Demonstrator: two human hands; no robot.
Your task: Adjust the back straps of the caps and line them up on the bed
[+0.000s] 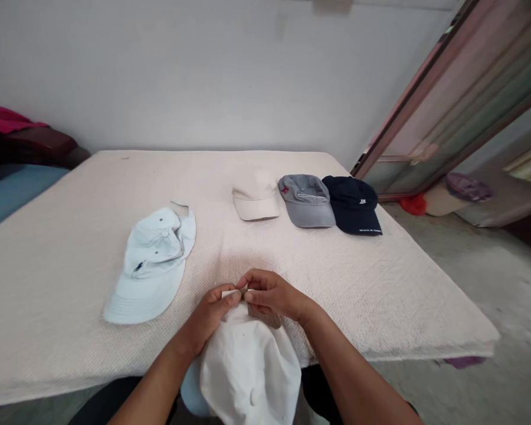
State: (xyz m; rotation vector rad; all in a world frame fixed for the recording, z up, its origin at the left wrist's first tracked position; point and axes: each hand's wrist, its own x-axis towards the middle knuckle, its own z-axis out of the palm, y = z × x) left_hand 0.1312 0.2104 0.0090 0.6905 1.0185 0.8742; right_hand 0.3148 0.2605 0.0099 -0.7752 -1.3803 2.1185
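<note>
A white cap (250, 369) with a light blue brim hangs at the near edge of the bed-like surface, its back strap uppermost. My left hand (210, 313) pinches the left end of the strap, fingers closed. Close beside it, my right hand (274, 295) grips the strap's other side near a small brownish buckle (243, 293). To the left lies a pale blue cap (154, 265) with a dark logo, its back strap loose. Farther back sit a cream cap (255, 198), a grey cap (307, 200) and a navy cap (353, 205) in a row.
The caps lie on a textured, cream-covered surface (336, 283) against a grey wall. A blue surface and pink cloth are at the far left. A framed glass panel (446, 100) stands at the right, with a red item (413, 205) on the floor.
</note>
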